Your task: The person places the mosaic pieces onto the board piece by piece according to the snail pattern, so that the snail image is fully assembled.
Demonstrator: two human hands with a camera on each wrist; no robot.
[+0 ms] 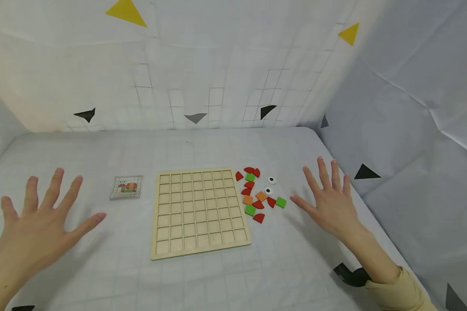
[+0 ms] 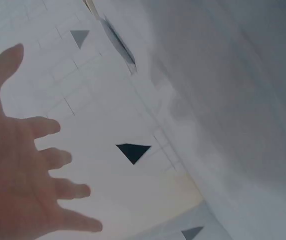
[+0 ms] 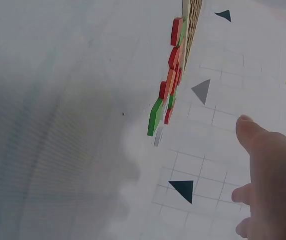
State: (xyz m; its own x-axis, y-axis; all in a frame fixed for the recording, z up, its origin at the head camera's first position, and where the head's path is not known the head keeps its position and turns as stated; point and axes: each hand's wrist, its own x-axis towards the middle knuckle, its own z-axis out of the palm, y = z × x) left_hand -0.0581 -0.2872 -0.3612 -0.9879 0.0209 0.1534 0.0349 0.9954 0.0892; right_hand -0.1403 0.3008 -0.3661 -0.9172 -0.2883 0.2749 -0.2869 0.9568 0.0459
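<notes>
A pale wooden grid board (image 1: 203, 211) with bare square cells lies mid-table in the head view. Beside its right edge are scattered red quarter-round pieces (image 1: 258, 217), green squares (image 1: 281, 202), orange squares (image 1: 261, 196) and two white discs with black dots (image 1: 271, 179). Left of the board lies a small picture card (image 1: 126, 187) with a red, green and orange figure on a grid. My left hand (image 1: 39, 229) is spread above the table, left of the card, holding nothing. My right hand (image 1: 331, 205) is likewise spread and holds nothing, nearest to the loose pieces; in the right wrist view they appear edge-on.
A white cloth with faint grid lines covers the table (image 1: 202, 280) and hangs as a backdrop (image 1: 218, 52) behind it. Black, grey and yellow patches mark the cloth. A grey-white side wall (image 1: 424, 151) rises along the table's right edge. A black patch (image 1: 350, 275) is near my right forearm.
</notes>
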